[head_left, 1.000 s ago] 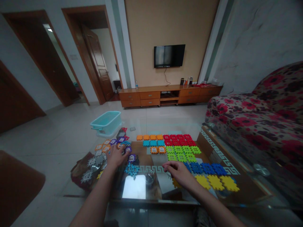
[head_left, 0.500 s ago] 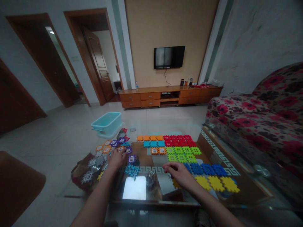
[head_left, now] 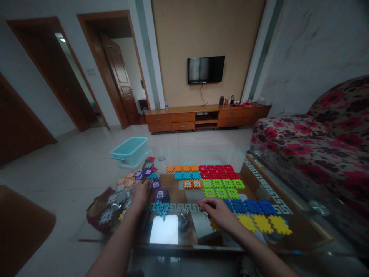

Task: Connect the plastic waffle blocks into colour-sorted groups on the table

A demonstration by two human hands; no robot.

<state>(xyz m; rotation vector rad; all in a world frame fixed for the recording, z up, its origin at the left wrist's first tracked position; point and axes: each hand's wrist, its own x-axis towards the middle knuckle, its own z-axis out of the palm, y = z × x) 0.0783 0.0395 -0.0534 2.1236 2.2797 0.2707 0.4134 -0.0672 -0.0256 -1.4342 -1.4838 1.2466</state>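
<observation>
My left hand (head_left: 141, 191) reaches into the loose puzzle tiles at the left of the glass table, beside a purple window tile (head_left: 156, 184); its fingers are bent, and what they hold, if anything, is hidden. Over the table's middle, my right hand (head_left: 211, 207) has its thumb and fingertips pressed together, near the blue tiles (head_left: 238, 206); nothing can be made out between them. Rows of orange tiles (head_left: 178, 168), red tiles (head_left: 220, 168), green tiles (head_left: 220, 184) and yellow tiles (head_left: 263, 223) lie flat. Light-blue pieces (head_left: 160, 208) sit near the centre left.
A turquoise tub (head_left: 130, 152) stands beyond the table's left side. A dark bag (head_left: 93, 211) lies at the table's left edge under grey tiles. The flowered sofa (head_left: 314, 142) is at the right, with a TV cabinet (head_left: 183, 120) at the back.
The fingers of my left hand have drawn in, and an orange window tile near their tips no longer shows. My right hand has hardly moved.
</observation>
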